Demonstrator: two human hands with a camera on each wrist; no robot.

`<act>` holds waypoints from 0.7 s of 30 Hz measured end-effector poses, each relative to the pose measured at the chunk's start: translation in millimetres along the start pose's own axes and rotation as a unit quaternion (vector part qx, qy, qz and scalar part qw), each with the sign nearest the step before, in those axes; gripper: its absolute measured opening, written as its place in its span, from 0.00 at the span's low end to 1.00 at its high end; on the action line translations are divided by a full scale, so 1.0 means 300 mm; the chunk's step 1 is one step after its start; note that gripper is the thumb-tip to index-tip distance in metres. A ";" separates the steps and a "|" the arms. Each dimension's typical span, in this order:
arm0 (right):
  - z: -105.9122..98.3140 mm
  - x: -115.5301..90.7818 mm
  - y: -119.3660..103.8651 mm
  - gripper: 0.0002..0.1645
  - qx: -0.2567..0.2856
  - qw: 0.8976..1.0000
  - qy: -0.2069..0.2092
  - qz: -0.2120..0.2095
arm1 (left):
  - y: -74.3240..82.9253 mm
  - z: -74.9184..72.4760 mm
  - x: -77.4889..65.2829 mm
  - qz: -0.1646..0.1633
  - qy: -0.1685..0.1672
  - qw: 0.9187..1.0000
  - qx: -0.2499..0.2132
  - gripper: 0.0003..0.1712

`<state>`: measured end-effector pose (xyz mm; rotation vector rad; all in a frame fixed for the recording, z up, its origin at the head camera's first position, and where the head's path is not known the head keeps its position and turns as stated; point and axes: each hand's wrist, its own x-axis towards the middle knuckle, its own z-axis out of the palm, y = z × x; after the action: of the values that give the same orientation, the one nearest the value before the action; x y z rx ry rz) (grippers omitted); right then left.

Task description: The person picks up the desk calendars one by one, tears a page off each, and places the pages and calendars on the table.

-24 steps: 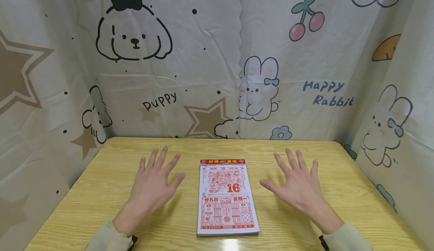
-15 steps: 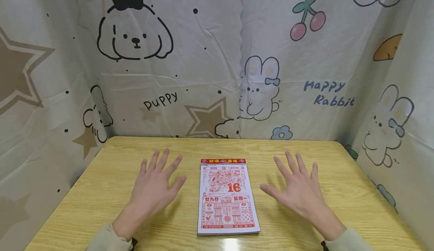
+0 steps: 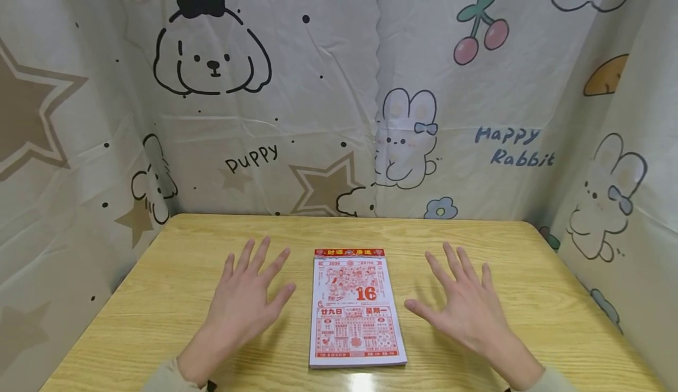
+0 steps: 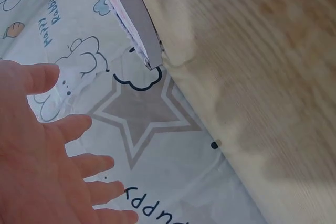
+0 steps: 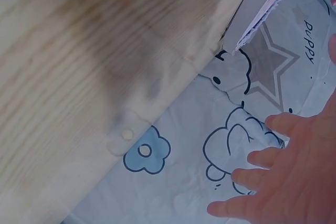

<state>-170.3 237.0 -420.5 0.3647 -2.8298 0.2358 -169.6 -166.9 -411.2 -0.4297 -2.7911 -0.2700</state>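
Observation:
A thick tear-off calendar (image 3: 356, 315) lies flat on the wooden table, its red header strip at the far end and a large red 16 on the top page. To its left my left hand (image 3: 246, 301) is held over the table with fingers spread, the thumb pointing toward the calendar. My right hand (image 3: 466, 304) mirrors it on the other side, fingers spread too. Neither hand touches the calendar. In the left wrist view the calendar's side edge (image 4: 137, 22) shows above the left hand (image 4: 52, 156); the right wrist view shows its opposite edge (image 5: 252, 17) and the right hand (image 5: 294, 177).
The light wooden table (image 3: 201, 239) has rounded far corners. A pale curtain (image 3: 318, 86) printed with a puppy, rabbits, stars and cherries hangs behind it and along both sides.
Both hands have drawn slightly back toward the body, the left one also shifting a little to the right. Their fingers stay spread, and the calendar lies where it was.

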 end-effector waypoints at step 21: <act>-0.008 -0.042 -0.100 0.66 0.068 0.997 -0.009 -0.042 | 0.044 0.017 -0.035 0.017 0.007 0.999 -0.043 0.36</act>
<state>-149.9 211.5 -418.3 0.5155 -2.8165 0.4110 -157.1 -156.0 -417.7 -0.4932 -2.7639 -0.3850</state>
